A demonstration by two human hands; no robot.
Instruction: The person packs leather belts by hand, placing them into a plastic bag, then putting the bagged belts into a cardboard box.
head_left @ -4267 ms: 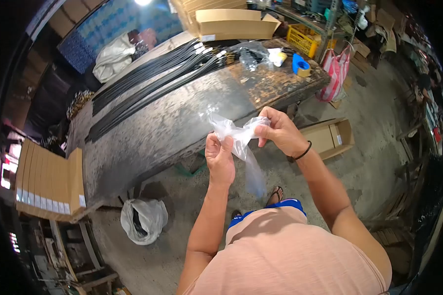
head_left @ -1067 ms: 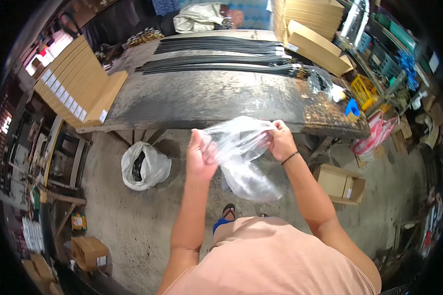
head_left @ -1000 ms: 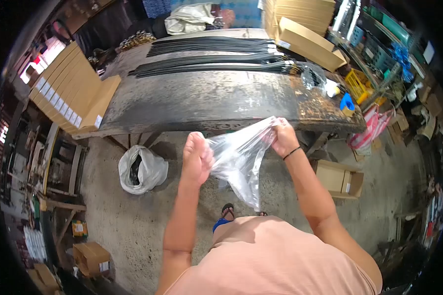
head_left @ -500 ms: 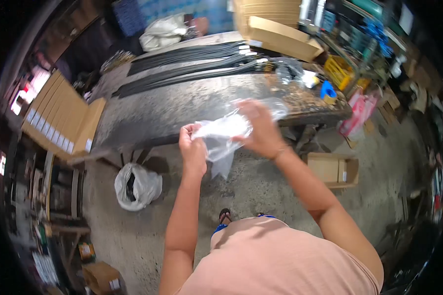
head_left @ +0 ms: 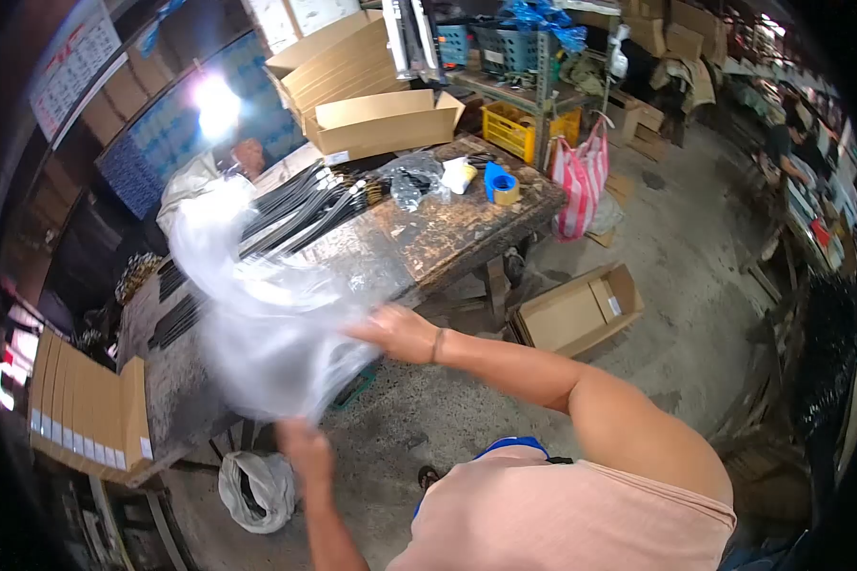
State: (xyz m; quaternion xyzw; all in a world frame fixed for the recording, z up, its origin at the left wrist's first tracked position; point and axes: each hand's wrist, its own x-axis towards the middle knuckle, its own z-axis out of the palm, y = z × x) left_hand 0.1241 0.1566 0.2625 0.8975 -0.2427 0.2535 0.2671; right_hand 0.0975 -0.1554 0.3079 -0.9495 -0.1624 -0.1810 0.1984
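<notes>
A large clear plastic bag, smeared by motion, billows between my hands over the near edge of the worktable. My right hand grips its right side. At the bag's lower edge my left hand is closed on the plastic, its fingers blurred. Behind the bag, bundles of long black strips with pale tips lie on the table, partly hidden by the plastic.
Cardboard boxes stand at the table's back, with blue tape near its right corner. Flat cartons are stacked at left. On the floor are a white sack and an open carton. A striped bag hangs at right.
The plastic bag has gone from bunched up to spread wide and swung left. My hands have moved apart, the left one lower. The view has turned to the right.
</notes>
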